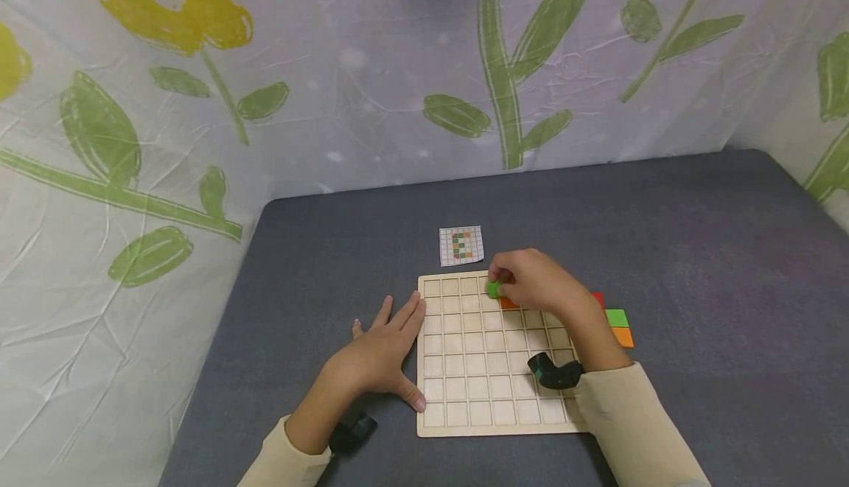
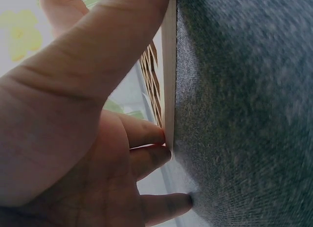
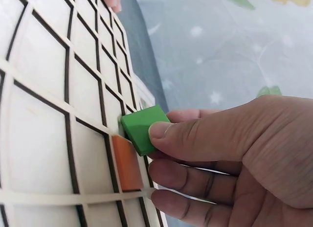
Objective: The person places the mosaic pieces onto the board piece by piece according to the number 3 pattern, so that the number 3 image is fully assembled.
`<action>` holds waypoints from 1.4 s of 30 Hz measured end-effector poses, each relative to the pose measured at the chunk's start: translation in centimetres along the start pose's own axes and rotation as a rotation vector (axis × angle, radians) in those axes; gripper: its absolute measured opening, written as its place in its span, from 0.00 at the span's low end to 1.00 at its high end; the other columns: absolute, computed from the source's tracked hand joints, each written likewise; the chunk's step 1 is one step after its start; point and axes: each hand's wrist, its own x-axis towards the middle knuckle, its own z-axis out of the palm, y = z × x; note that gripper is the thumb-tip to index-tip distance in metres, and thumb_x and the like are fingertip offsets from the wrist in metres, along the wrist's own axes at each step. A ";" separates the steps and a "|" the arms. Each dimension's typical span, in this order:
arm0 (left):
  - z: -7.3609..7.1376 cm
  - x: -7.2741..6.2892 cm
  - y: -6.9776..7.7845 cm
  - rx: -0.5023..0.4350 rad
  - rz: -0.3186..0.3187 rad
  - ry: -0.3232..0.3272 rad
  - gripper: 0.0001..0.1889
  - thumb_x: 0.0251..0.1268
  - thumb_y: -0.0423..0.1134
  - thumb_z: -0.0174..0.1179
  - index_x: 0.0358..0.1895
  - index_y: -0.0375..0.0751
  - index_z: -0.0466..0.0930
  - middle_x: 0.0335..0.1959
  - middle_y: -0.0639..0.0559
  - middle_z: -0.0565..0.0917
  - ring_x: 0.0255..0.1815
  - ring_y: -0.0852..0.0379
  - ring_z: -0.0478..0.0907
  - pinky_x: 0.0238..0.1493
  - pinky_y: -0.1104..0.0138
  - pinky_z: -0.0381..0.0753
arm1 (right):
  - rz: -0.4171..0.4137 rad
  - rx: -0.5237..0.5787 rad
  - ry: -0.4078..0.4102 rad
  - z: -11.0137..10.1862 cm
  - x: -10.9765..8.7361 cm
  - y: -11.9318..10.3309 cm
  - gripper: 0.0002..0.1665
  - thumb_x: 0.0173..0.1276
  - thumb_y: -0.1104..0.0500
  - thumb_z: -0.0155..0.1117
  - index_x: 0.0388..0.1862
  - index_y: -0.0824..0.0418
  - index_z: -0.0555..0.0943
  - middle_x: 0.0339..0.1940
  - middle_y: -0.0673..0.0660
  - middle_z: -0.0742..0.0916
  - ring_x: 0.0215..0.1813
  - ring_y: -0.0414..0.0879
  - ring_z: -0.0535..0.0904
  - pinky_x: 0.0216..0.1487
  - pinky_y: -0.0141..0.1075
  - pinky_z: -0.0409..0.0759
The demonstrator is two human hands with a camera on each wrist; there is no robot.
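A wooden grid board (image 1: 464, 363) lies on the dark table. My left hand (image 1: 376, 358) is spread along its left edge, thumb and fingertips touching the frame. Between thumb and fingers, my right hand (image 1: 536, 281) pinches a green square tile (image 3: 145, 129) over the board's far edge. In the head view that green tile (image 1: 493, 289) is partly covered by the fingers. Beside it an orange tile (image 3: 128, 163) sits in a grid cell; its near side shows below the right hand in the head view.
A small printed pattern card (image 1: 460, 245) lies behind the board. At the board's right are a loose green tile (image 1: 617, 317), an orange tile (image 1: 623, 337) and a red tile (image 1: 598, 299), partly hidden by the right forearm. A flowered cloth (image 1: 371, 74) hangs behind the table.
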 end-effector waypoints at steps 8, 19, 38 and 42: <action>0.0 0.0 0.0 0.002 -0.001 -0.003 0.78 0.20 0.64 0.84 0.82 0.44 0.45 0.83 0.49 0.43 0.80 0.33 0.36 0.59 0.22 0.48 | -0.014 -0.038 0.013 0.5 0.3 -0.4 0.07 0.64 0.70 0.66 0.37 0.59 0.84 0.34 0.52 0.86 0.38 0.45 0.81 0.43 0.44 0.79; 0.1 0.1 0.0 0.011 -0.004 0.002 0.79 0.19 0.64 0.84 0.82 0.44 0.45 0.83 0.49 0.43 0.80 0.33 0.37 0.59 0.23 0.48 | -0.016 -0.086 0.032 1.0 0.6 -0.2 0.06 0.64 0.69 0.69 0.37 0.59 0.84 0.32 0.50 0.86 0.36 0.45 0.80 0.40 0.44 0.79; -0.1 -0.1 0.1 -0.001 -0.008 -0.008 0.79 0.19 0.64 0.84 0.82 0.45 0.45 0.83 0.49 0.43 0.80 0.33 0.37 0.59 0.22 0.47 | 0.001 -0.072 0.038 1.2 0.5 -0.3 0.05 0.65 0.68 0.70 0.37 0.59 0.85 0.33 0.50 0.86 0.36 0.45 0.81 0.40 0.44 0.79; -0.1 -0.1 0.2 0.002 -0.012 -0.008 0.79 0.19 0.64 0.84 0.82 0.45 0.45 0.83 0.49 0.43 0.80 0.33 0.37 0.60 0.23 0.47 | 0.013 -0.072 0.035 1.3 0.5 -0.4 0.05 0.65 0.66 0.70 0.36 0.58 0.84 0.31 0.49 0.85 0.34 0.44 0.79 0.38 0.42 0.78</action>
